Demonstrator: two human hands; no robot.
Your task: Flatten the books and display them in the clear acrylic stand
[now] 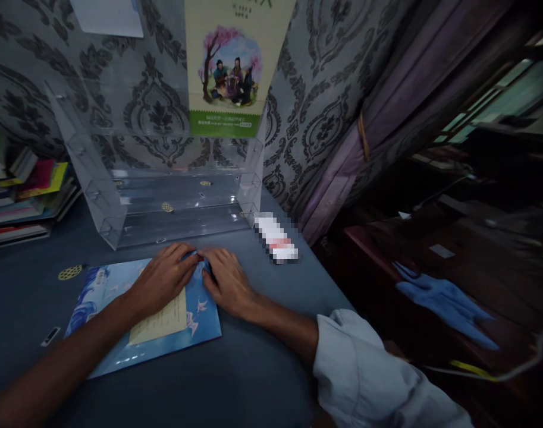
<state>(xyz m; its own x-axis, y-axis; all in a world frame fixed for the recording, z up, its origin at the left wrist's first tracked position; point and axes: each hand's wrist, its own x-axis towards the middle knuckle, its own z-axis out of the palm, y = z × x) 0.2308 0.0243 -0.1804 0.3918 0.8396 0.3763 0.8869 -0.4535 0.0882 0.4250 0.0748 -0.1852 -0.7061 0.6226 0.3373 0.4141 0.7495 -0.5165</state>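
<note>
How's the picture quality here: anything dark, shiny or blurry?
Head view: dim light, darkest toward the right edge; head view: small glints on the clear rack and a pale sheen on the book near its lower edge; head view: the blue cloth-like item looks soft; head view: the white item beside the rack is pixelated, its details unreadable.

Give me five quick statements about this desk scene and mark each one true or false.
1. The left hand lies over the blue book. True.
2. The stack of books is right of the clear rack. False: the stack of books is left of the clear rack.
3. The curtain is purple. True.
4. The right hand rests on the blue cloth. False: the right hand is at the blue book's corner, apart from the blue cloth.
5. A pale sleeve covers part of the right arm. True.
</note>
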